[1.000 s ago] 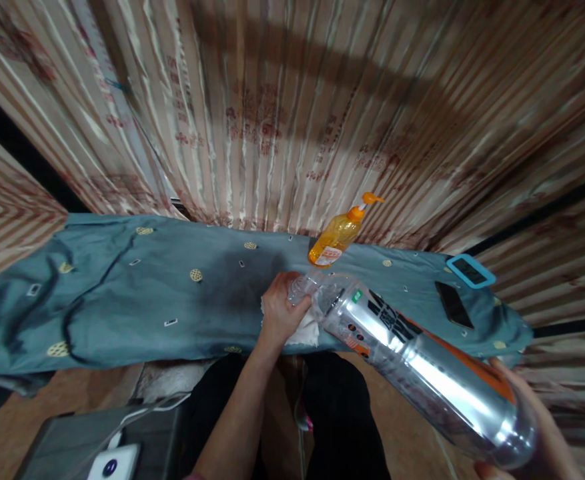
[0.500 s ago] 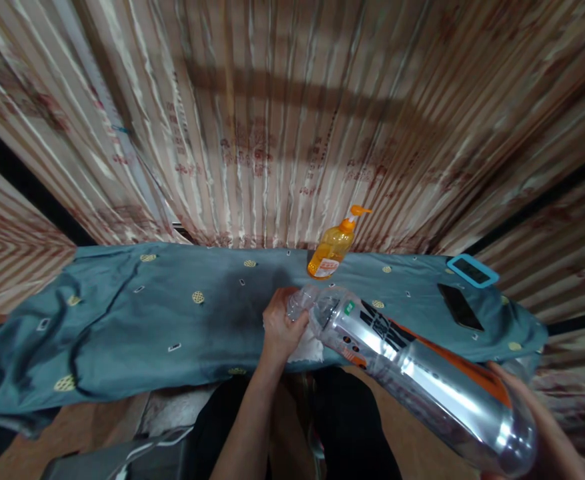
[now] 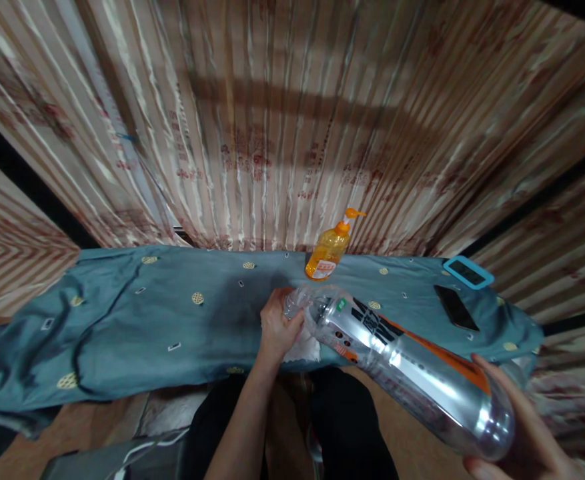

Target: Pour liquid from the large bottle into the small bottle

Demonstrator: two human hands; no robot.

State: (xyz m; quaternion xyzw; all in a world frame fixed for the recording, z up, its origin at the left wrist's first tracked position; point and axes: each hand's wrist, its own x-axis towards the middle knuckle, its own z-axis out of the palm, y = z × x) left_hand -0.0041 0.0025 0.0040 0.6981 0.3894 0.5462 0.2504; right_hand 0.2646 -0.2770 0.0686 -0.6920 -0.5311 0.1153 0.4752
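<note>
Over teal cloth (image 3: 122, 327), my left hand (image 3: 276, 327) clasps a plastic bottle (image 3: 412, 373) by its neck; my half-hidden right hand (image 3: 539, 433) seemingly cups its base: sound holds, likely light, slick.

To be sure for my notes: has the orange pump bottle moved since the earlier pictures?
No; against the printed cloth, the pump bottle stays in place.

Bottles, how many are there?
2: a plastic bottle in left hand and right hand; an orange pump bottle on the cloth. A half-hidden clear thing at right may be another.
</note>
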